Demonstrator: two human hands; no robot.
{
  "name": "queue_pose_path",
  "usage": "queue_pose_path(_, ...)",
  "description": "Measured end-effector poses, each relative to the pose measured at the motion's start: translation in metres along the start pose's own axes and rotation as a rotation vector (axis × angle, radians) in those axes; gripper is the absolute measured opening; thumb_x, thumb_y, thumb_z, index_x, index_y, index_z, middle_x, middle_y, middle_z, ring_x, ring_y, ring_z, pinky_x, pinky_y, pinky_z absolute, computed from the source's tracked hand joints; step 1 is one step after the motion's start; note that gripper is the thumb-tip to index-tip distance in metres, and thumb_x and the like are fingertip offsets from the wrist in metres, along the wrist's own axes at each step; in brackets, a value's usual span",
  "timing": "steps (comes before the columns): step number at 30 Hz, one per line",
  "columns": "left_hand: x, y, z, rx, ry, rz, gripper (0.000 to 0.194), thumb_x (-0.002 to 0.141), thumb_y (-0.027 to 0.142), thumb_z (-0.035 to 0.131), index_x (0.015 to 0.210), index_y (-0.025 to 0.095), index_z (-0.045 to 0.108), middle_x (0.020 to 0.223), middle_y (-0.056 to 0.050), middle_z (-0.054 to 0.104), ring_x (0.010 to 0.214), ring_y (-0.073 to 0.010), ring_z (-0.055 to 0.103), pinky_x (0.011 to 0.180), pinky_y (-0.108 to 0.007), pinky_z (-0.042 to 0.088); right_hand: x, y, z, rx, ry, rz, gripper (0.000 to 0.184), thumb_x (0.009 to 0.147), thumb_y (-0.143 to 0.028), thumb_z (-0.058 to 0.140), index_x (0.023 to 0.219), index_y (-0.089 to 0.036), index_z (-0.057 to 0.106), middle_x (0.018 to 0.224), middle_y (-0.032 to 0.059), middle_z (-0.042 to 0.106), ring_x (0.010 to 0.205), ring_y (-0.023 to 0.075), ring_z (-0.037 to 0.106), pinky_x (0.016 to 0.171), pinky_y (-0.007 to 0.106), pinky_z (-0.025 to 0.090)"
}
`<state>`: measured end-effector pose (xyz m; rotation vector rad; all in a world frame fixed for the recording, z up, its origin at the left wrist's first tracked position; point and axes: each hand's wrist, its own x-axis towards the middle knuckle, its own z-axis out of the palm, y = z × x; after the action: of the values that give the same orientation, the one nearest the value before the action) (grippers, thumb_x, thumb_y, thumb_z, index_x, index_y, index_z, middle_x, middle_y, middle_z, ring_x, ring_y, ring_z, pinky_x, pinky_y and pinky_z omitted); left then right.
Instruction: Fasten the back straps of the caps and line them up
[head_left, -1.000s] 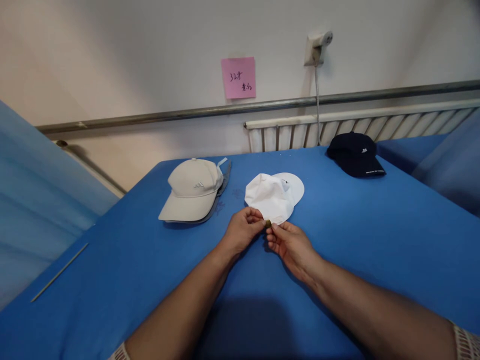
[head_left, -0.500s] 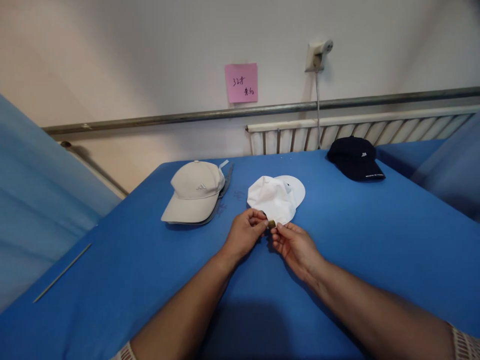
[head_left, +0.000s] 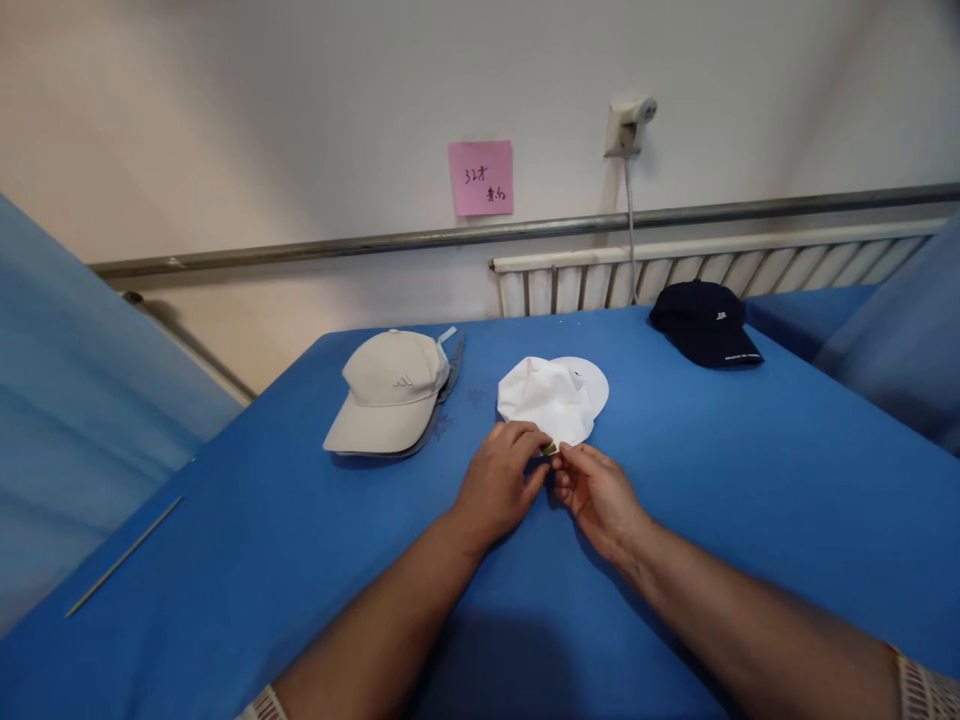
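Observation:
A white cap [head_left: 544,395] lies on the blue-covered table, its brim pointing away to the right and its back edge towards me. At that edge is a small brass-coloured buckle [head_left: 551,449], partly covered by fingers. My right hand [head_left: 596,495] pinches the cap's back strap just right of the buckle, between thumb and forefinger. From the left, my left hand [head_left: 504,480] reaches over the strap, back of the hand up. Its fingertips touch the buckle, while the thumb stands apart below. Most of the strap is hidden behind the hands.
Left of the white cap, a beige cap [head_left: 394,370] sits on a grey one [head_left: 452,372]. A dark navy cap [head_left: 705,320] rests at the back right. A thin stick [head_left: 124,555] lies near the left edge. Behind the table [head_left: 750,480] are a metal rail [head_left: 360,243] and a radiator [head_left: 570,280].
My left hand has turned palm down over the buckle, and its thumb has come away from the strap. My right hand keeps its pinch. The view has tilted up slightly.

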<state>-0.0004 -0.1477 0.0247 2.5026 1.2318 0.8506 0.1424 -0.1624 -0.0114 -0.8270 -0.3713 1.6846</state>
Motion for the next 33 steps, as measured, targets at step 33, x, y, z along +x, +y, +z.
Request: queue_pose_path(33,0.001,-0.033,0.010,0.030,0.015,-0.231,0.019,0.096,0.026,0.043,0.092,0.019,0.060,0.090,-0.004,0.063,0.086,-0.0201,0.053,0.075,-0.032,0.040,0.025,-0.008,-0.014,-0.805,-0.003,-0.560,0.023,0.077,-0.033,0.066,0.095,-0.020,0.065,0.075,-0.0007,0.063,0.049,0.0086,0.046,0.050,0.024,0.039)
